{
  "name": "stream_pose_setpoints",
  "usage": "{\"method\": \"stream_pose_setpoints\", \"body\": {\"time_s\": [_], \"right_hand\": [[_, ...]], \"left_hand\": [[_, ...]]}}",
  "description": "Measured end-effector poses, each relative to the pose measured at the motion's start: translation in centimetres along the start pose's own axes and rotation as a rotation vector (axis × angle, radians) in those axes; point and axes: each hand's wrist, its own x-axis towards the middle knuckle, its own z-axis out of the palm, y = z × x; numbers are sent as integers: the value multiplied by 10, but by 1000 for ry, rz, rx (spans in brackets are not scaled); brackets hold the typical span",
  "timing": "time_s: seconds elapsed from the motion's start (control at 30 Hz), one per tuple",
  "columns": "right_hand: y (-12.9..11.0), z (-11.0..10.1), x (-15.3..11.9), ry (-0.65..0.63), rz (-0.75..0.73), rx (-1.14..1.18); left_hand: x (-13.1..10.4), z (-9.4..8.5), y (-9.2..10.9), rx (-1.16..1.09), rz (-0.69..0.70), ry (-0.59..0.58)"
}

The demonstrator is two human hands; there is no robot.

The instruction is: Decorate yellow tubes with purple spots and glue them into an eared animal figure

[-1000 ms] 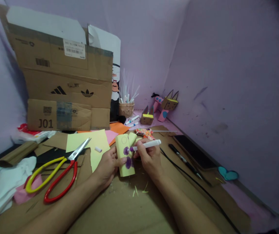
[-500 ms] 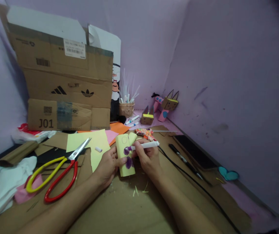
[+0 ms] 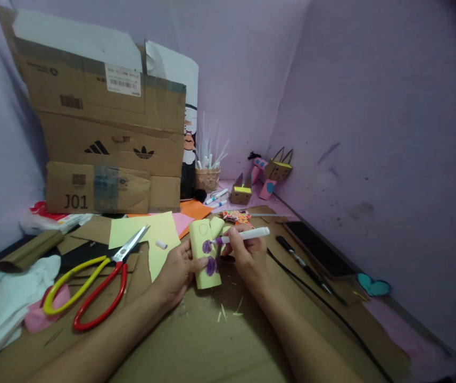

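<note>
My left hand [image 3: 180,268] grips a yellow paper-covered tube [image 3: 199,268] by its left side, thumb across the front. The tube carries two purple coloured spots and, above them, an outlined circle with no fill. Pinched in my right hand [image 3: 249,260] is a purple marker [image 3: 247,234] with a white barrel; its tip is at the right edge of the upper purple spot. Whether the tip touches the paper I cannot tell. Other yellow rolled pieces [image 3: 216,226] show behind the tube, partly hidden. A white marker cap [image 3: 161,244] lies on yellow paper [image 3: 132,230] left of my hands.
Scissors [image 3: 118,260] with yellow and red handles lie at the left. A black pen [image 3: 291,250], a dark flat slab [image 3: 319,250] and a black cable [image 3: 315,298] are at the right. Behind stand a cardboard box [image 3: 112,122], a basket of white sticks [image 3: 207,179] and cardboard animal heads [image 3: 240,194].
My right hand has shifted slightly right with the marker, its tip moving from the middle of the upper spot to that spot's right edge. My left hand and the tube stay in place.
</note>
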Motion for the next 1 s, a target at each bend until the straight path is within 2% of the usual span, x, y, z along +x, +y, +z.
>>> {"method": "stream_pose_setpoints", "body": {"time_s": [0.1,0.43,1.0], "right_hand": [[-1,-2,3,54,-23,-42],[2,3,-1,-54,-34,2],[1,0,1,-19,1,-68]], "left_hand": [[0,0,1,-5,1,-8],[0,0,0,3,1,-8],[0,1,0,-12,-4,11]]}}
